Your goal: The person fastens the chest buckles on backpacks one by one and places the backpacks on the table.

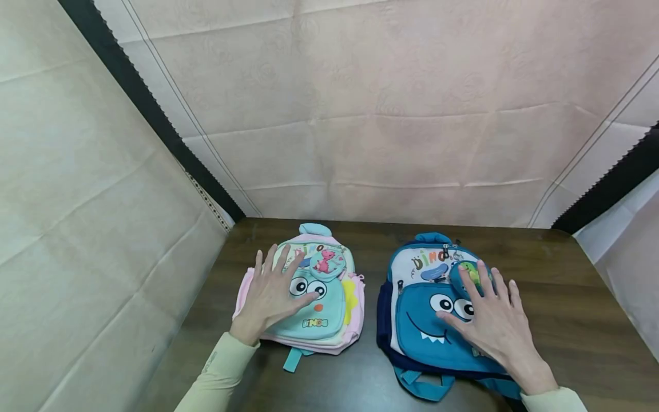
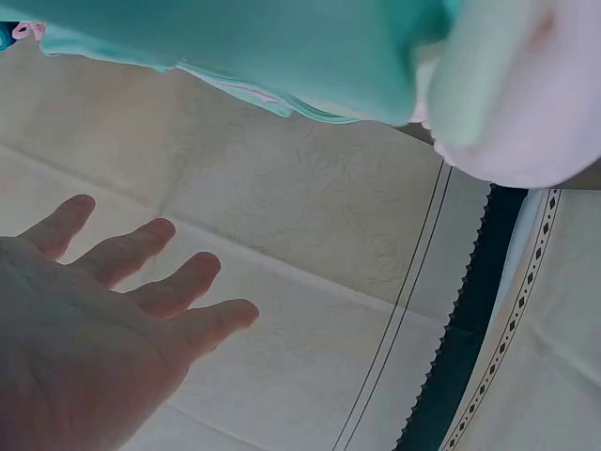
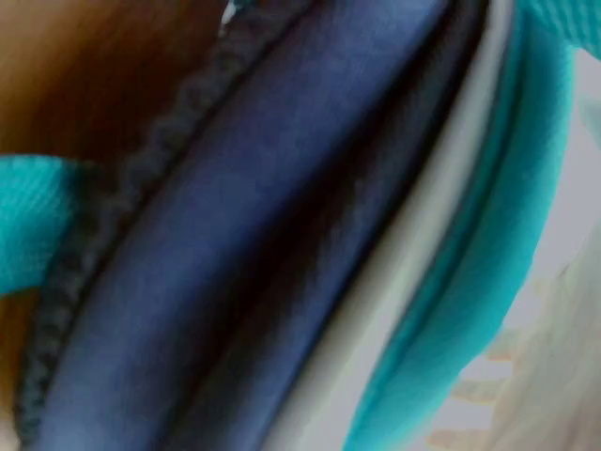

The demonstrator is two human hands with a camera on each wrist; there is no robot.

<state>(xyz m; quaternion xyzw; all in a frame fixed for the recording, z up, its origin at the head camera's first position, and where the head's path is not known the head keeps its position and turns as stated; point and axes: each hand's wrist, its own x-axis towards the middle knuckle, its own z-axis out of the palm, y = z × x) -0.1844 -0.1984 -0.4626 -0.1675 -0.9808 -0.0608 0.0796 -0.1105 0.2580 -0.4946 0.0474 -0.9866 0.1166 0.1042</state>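
Note:
Two children's backpacks lie face up on the table. The pink and mint backpack [image 1: 309, 320], with big cartoon eyes and a pink figure on a round patch, is on the left. Over its left side my left hand [image 1: 273, 289] is spread, fingers straight; in the left wrist view the palm shows apart from the mint fabric. To the right lies the blue dinosaur backpack [image 1: 427, 337], with a toothy grin and "DINO" lettering. My right hand [image 1: 496, 320] is spread over its right side, covering part of the face and round patch. The right wrist view shows its navy side [image 3: 216, 216] close up.
The dark wooden table [image 1: 355, 383] bears both bags, with a gap between them. Pale cloth walls [image 1: 401, 126] stand behind and at both sides, with black trim [image 1: 154, 114] along the corners. Teal straps [image 1: 424, 389] stick out from the blue bag toward the front edge.

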